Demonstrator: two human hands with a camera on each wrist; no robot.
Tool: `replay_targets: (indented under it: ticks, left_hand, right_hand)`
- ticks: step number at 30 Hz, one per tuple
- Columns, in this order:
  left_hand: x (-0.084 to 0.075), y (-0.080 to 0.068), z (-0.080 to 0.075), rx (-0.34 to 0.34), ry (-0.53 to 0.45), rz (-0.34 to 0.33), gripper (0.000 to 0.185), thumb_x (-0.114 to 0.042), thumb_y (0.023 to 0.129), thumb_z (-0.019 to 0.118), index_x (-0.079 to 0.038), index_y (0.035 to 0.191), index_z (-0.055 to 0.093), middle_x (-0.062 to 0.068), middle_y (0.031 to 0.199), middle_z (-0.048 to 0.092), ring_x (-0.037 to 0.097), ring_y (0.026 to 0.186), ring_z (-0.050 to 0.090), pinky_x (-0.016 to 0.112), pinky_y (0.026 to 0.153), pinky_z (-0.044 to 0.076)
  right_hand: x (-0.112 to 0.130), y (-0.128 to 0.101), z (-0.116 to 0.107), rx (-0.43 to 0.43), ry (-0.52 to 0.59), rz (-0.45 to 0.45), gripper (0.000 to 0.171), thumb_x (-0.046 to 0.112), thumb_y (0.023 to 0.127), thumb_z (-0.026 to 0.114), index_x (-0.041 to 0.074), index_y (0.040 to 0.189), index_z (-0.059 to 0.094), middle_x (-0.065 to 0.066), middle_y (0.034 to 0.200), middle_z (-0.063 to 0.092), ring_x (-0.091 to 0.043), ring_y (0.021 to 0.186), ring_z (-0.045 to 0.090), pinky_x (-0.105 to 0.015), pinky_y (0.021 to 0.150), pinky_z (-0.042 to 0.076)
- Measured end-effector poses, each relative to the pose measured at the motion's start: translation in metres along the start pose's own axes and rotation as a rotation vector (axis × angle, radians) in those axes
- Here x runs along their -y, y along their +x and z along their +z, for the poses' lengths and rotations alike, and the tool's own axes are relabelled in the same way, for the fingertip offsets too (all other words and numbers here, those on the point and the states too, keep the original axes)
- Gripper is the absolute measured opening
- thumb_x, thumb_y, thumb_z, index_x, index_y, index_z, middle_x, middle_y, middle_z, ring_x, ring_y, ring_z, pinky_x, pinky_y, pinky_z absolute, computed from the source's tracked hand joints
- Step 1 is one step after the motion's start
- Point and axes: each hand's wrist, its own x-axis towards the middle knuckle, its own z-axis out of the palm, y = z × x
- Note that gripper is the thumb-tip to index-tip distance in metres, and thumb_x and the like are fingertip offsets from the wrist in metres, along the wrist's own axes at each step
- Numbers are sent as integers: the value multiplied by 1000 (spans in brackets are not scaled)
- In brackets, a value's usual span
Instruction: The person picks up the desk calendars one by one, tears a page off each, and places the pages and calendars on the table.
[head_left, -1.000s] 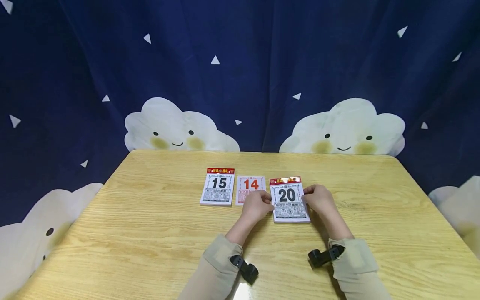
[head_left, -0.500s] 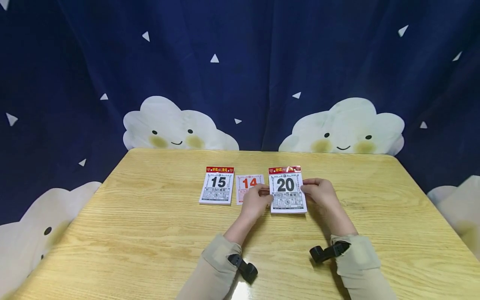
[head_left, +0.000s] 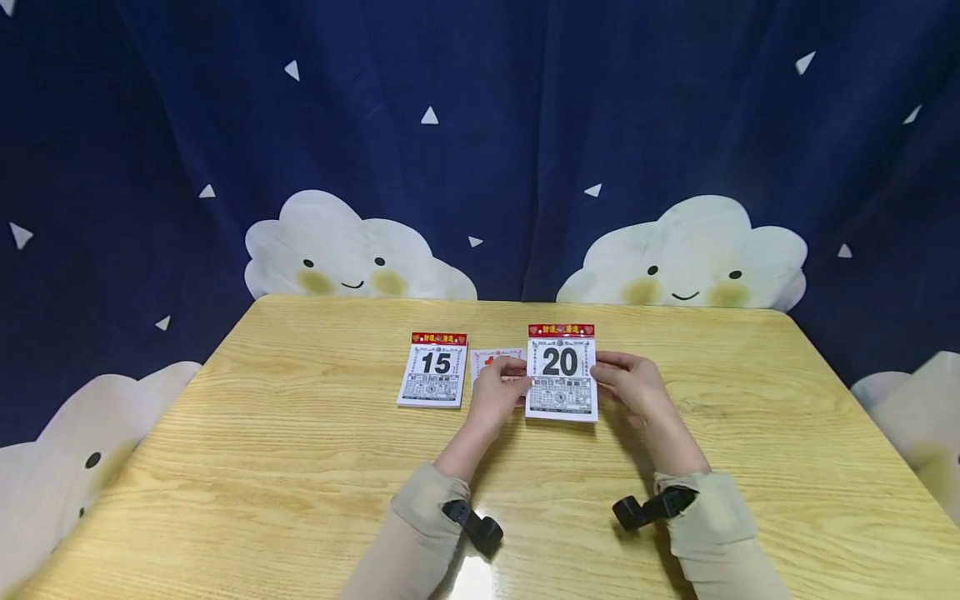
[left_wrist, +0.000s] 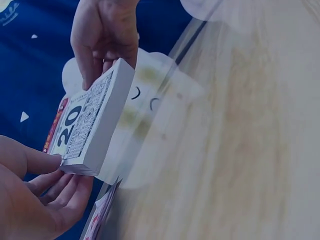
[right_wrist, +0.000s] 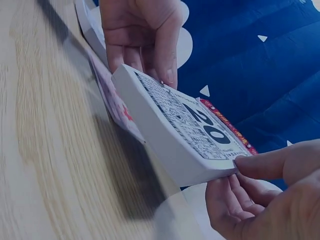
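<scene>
Dark blue curtain [head_left: 480, 150] printed with smiling clouds is hanging behind a wooden worktop [head_left: 300, 467]. Both hands are holding the "20" pad [head_left: 561, 372] lifted clear of the wood: the left hand [head_left: 495, 393] is pinching its left edge, thumb on top and fingers [left_wrist: 65, 192] underneath, and the right hand [head_left: 628, 387] is gripping its right edge the same way. A "15" pad [head_left: 433, 371] is lying flat to the left, and a red-printed sheet [head_left: 491, 360] is showing between them, partly hidden by the left hand.
</scene>
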Motion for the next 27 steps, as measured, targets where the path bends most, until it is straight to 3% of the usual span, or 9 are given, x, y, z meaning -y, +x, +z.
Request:
replay_targets:
  ticks: [6,13,20,27]
  left_hand:
    - [-2,3,-8,4,-121,-36,28,5,79,59,6,107,58,17,98,61,11,65,59,29,61,55]
    - [-4,6,-21,87,-252,-105,40,2,81,60,2,120,55,12,102,60,7,67,59,25,65,54]
    - [-4,7,-30,170,-333,-66,44,3,83,57,4,126,49,8,105,56,7,78,57,21,68,53]
    - [-1,7,-41,308,-532,-56,48,4,90,44,0,137,34,2,108,56,8,81,59,23,70,51]
  right_hand:
    - [3,-2,4,15,72,-16,46,4,87,55,-9,129,42,-9,102,59,-1,79,57,-24,82,51]
    - [5,-2,8,11,168,-25,47,2,85,57,-10,129,41,4,90,59,-1,78,58,-24,81,52]
    - [10,-5,11,37,234,-38,47,1,87,55,-10,130,39,6,86,61,-1,77,59,-21,77,52]
    - [18,-8,16,61,269,-57,49,5,89,55,-8,132,38,8,89,60,-1,79,59,-18,73,51]
